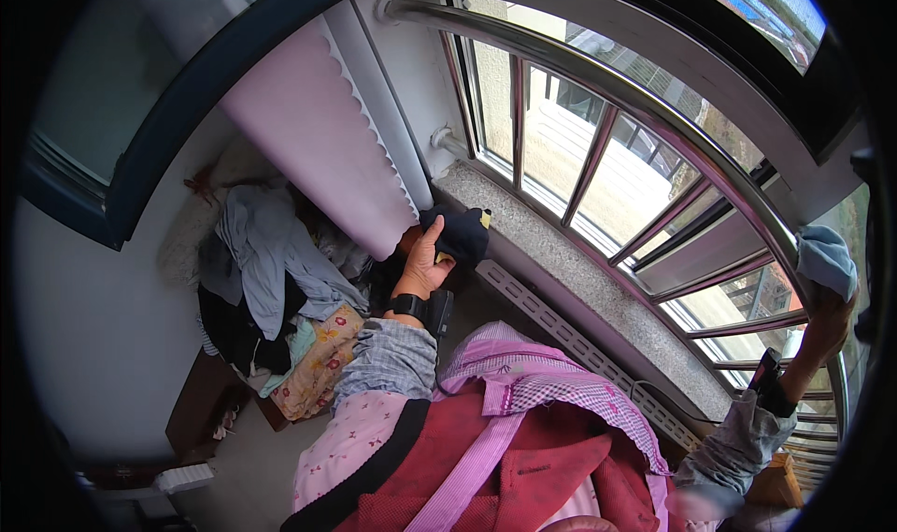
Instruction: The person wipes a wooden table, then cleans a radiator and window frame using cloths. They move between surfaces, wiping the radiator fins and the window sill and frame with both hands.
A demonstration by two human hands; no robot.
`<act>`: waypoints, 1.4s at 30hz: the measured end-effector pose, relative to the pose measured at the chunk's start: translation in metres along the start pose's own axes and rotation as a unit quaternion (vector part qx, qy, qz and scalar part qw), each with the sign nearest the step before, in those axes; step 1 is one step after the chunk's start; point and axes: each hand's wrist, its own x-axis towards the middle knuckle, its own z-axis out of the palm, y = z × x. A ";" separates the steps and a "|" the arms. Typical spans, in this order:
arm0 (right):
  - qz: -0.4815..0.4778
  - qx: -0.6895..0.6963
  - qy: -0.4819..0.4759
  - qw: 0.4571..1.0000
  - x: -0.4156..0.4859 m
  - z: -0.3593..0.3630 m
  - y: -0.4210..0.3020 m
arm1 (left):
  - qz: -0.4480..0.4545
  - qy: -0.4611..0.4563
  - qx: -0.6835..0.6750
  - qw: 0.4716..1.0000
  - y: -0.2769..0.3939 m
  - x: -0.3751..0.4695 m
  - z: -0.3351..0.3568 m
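My left hand point(424, 257) grips a bunched dark navy cloth point(462, 232) that shows small yellow patches. It is held beside the granite windowsill point(518, 199), below the hem of a pink scalloped cover point(329, 140). Far to the right, my right hand point(832, 322) has hold of a folded light blue cloth point(827, 257). That cloth lies against the stainless steel top rail point(631, 80) of the window guard, where the rail curves down. Part of the right hand's fingers is hidden behind the cloth.
A heap of clothes point(270, 252) lies on a brown wooden piece of furniture point(210, 392) at the left. The dark-framed window sash point(165, 133) juts in at upper left. Under the sill runs a slotted metal panel point(560, 329); a thin cable point(666, 395) crosses near it.
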 end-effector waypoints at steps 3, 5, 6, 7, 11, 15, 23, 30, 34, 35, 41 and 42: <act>-0.087 -0.113 0.023 0.990 -0.003 0.007 0.018 | 0.144 -0.014 0.019 0.989 0.008 0.017 0.023; -0.026 -0.067 -0.005 0.997 -0.006 0.007 0.029 | 0.252 0.012 0.035 0.967 0.017 0.035 0.038; -0.006 -0.067 -0.017 0.998 -0.007 0.007 0.035 | 0.303 0.000 0.081 0.950 0.022 0.043 0.044; 0.011 -0.045 -0.023 0.999 -0.008 0.006 0.041 | 0.354 -0.005 0.125 0.927 0.028 0.052 0.049; -0.029 -0.035 -0.027 0.999 -0.011 0.009 0.071 | 0.567 0.035 0.494 0.658 0.041 0.096 0.072; 0.005 0.082 -0.075 0.994 -0.009 0.009 0.096 | 0.483 0.046 0.618 0.619 -0.017 0.110 0.098; 0.164 0.152 -0.085 0.971 -0.008 -0.010 0.096 | 0.497 -0.077 0.721 0.477 -0.053 0.113 0.083; 0.006 0.062 -0.060 0.996 -0.015 -0.010 0.132 | 0.531 -0.120 0.676 0.497 -0.018 0.125 0.077; 0.007 -0.036 -0.071 0.997 -0.020 -0.012 0.149 | 0.528 -0.106 0.644 0.544 -0.013 0.121 0.071; 0.043 -0.008 -0.064 0.997 -0.021 -0.012 0.152 | 0.522 -0.094 0.636 0.560 -0.005 0.123 0.064; 0.083 0.084 -0.041 0.992 -0.025 -0.014 0.154 | 0.497 0.195 0.491 0.689 0.071 0.168 0.048; 0.126 0.174 -0.057 0.975 -0.024 -0.015 0.154 | 0.462 0.227 0.455 0.726 0.086 0.179 0.050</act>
